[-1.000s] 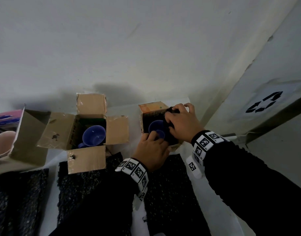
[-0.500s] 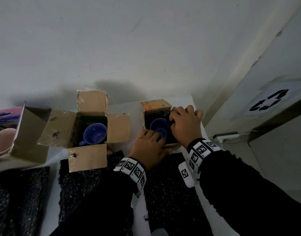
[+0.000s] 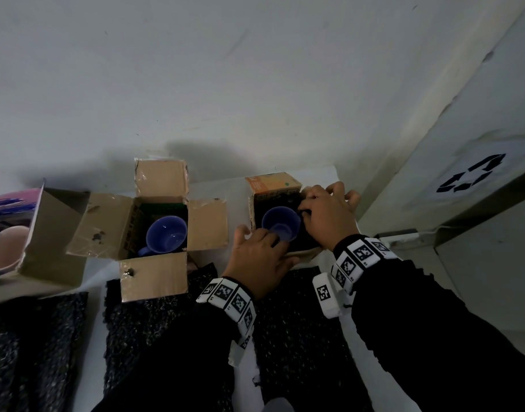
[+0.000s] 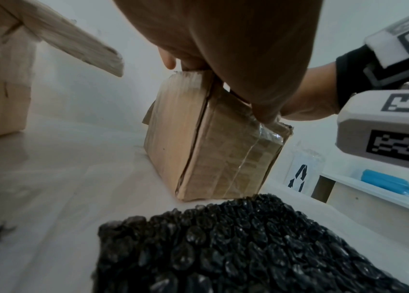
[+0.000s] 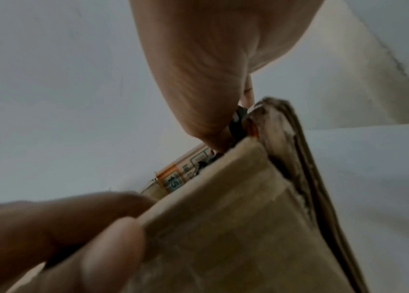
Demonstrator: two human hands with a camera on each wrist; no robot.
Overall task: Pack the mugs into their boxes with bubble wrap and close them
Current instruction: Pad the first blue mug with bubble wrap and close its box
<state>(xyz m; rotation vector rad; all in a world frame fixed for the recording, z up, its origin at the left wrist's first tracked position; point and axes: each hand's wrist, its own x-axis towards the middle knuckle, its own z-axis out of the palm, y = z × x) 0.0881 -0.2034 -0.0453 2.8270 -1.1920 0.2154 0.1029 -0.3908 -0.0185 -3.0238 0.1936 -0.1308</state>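
Observation:
A small cardboard box (image 3: 273,185) stands at the back right of the table, with a blue mug (image 3: 280,223) upright inside it and black bubble wrap (image 3: 273,202) around the mug. My left hand (image 3: 261,257) grips the box's near rim, its fingers curled over the edge beside the mug. In the left wrist view that hand (image 4: 223,39) holds the top edge of the box (image 4: 211,150). My right hand (image 3: 326,215) is at the box's right side and pinches the wrap at the rim. The right wrist view shows its thumb (image 5: 211,119) on the black wrap (image 5: 237,119) against the box wall (image 5: 236,218).
To the left, a second open box (image 3: 207,224) holds another blue mug (image 3: 166,237). At the far left a third box (image 3: 56,233) holds a pink mug (image 3: 5,248). Black bubble wrap sheets (image 3: 300,322) lie along the table's near side. The wall stands close behind, and a recycling bin (image 3: 469,176) is to the right.
My right hand has slid off the mug toward the box's right rim, so more of the mug shows. My left hand stays at the near rim.

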